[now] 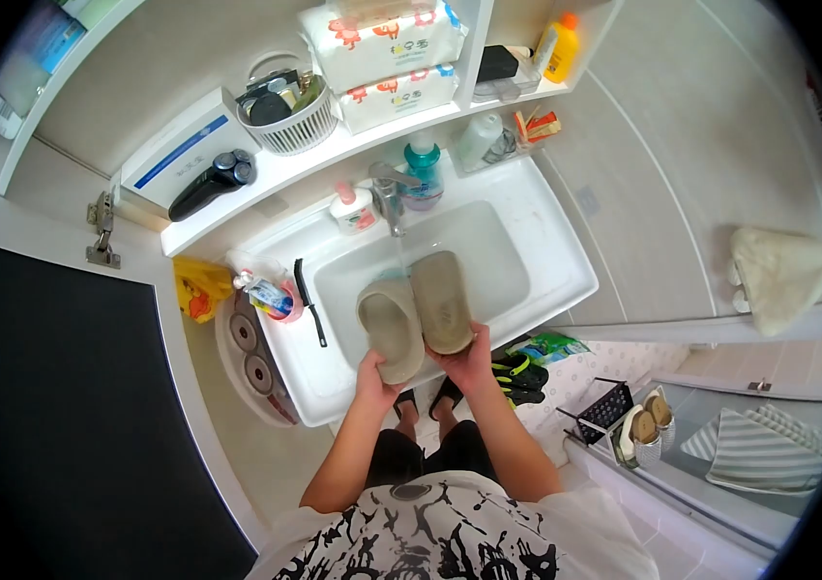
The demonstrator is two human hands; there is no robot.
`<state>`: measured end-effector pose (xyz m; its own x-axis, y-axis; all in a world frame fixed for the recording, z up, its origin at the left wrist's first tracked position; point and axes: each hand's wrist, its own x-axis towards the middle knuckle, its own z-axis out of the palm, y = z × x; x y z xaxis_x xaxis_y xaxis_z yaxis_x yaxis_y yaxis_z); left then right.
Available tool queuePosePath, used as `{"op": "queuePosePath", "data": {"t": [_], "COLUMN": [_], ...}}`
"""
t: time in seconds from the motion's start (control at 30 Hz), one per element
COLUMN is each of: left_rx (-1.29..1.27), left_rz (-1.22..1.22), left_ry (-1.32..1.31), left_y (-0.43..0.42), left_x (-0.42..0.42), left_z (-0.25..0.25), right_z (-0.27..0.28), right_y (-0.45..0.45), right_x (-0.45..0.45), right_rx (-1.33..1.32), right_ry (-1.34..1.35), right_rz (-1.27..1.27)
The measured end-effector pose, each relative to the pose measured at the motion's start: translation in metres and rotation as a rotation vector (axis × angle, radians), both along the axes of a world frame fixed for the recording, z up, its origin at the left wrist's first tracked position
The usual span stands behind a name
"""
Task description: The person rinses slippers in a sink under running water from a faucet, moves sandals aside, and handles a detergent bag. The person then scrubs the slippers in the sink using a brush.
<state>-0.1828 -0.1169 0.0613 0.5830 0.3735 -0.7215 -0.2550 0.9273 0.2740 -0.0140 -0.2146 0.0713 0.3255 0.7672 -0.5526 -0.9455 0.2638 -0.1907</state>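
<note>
Over the white sink (307,382), two beige slippers are held side by side. My left hand (378,379) grips the heel end of the left slipper (392,331), whose opening faces up. The right slipper (442,302) is in my right hand (467,362), with the fingers round its near end. Their far ends reach over the basin, below the metal faucet (391,193), from which a thin stream seems to run. The two slippers nearly touch. Parts of my fingers are hidden beneath them.
A black-handled brush (309,304) lies on the sink's left rim beside a pink cup (285,304). Behind are a soap bottle (353,210) and a teal bottle (422,179). A shelf above holds a basket (300,126) and a shaver (213,184). An open cabinet door stands left.
</note>
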Motion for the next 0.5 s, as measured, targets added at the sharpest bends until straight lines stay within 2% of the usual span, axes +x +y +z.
{"op": "queuePosePath", "data": {"t": [0.23,0.5], "left_rx": [0.038,0.069], "left_rz": [0.064,0.12], "left_ry": [0.089,0.029], "left_y": [0.005,0.019], "left_x": [-0.03,-0.032], "left_z": [0.02,0.04], "right_z": [-0.006,-0.011], "right_y": [0.022,0.065], "right_x": [-0.023,-0.032], "right_rx": [0.048,0.125], "right_ry": [0.097,0.094], "right_rz": [0.047,0.048]}}
